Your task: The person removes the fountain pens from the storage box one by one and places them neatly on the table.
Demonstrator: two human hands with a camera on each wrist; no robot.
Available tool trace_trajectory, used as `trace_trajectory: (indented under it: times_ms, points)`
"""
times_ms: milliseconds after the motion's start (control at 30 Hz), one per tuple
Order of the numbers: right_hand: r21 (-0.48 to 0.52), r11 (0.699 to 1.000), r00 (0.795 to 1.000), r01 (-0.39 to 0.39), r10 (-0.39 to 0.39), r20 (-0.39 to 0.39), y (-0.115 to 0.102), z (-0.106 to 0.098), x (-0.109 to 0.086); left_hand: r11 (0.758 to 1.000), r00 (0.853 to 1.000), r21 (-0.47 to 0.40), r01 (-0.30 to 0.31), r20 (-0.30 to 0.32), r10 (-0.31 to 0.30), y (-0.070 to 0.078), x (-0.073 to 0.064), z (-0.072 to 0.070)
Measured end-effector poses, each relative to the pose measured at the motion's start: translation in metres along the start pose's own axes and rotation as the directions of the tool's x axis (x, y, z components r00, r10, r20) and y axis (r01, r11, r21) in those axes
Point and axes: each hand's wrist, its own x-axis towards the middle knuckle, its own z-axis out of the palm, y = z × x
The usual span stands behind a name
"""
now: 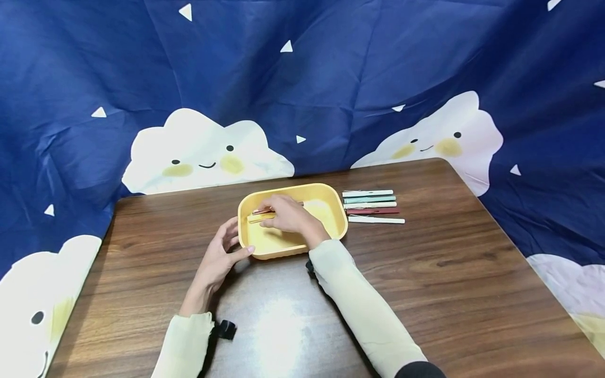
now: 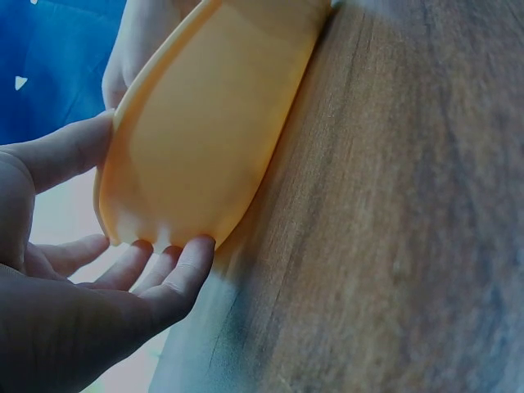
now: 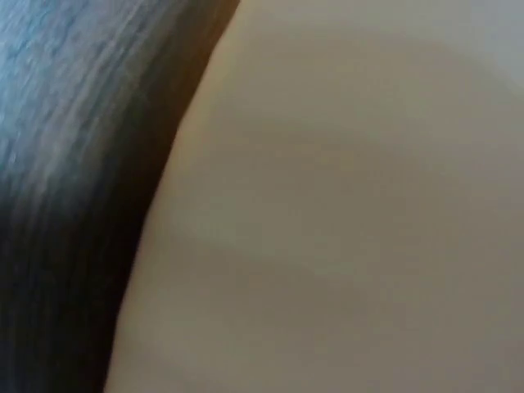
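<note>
A yellow, round-cornered plastic tray (image 1: 331, 210) stands on the table, with a few slim pens (image 1: 257, 217) inside at its left. My left hand (image 1: 222, 257) holds the tray's left end, thumb at the rim and fingertips against the outer wall; the left wrist view shows this hand (image 2: 90, 270) and the tray wall (image 2: 196, 123) up close. Inside the tray, my right hand (image 1: 288, 214) reaches down over the pens with bent fingers. Its fingertips are partly hidden, so whether it pinches a pen is unclear. The right wrist view holds only a blurred pale surface and dark wood.
Right of the tray, several pens lie side by side: white, a teal pen (image 1: 369, 199), a dark red pen (image 1: 373, 211) and a lower white pen (image 1: 376, 220). The brown wooden table (image 1: 454, 273) meets a blue cloud-print cloth (image 1: 321, 79) at the back.
</note>
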Motion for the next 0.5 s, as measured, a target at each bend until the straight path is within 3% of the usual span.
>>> trace_trajectory:
  times_ms: [200, 500]
  points:
    - [-0.072, 0.997, 0.999, -0.040, 0.039, -0.013, 0.001, 0.007, 0.006, 1.000, 1.000, 0.000, 0.005, -0.004, -0.005, 0.000, 0.000, -0.001]
    - [-0.121, 0.992, 0.999, -0.037, 0.038, 0.006, 0.008, 0.017, 0.011, 1.000, 1.000, 0.007, -0.003, -0.007, 0.003, -0.002, 0.002, -0.001]
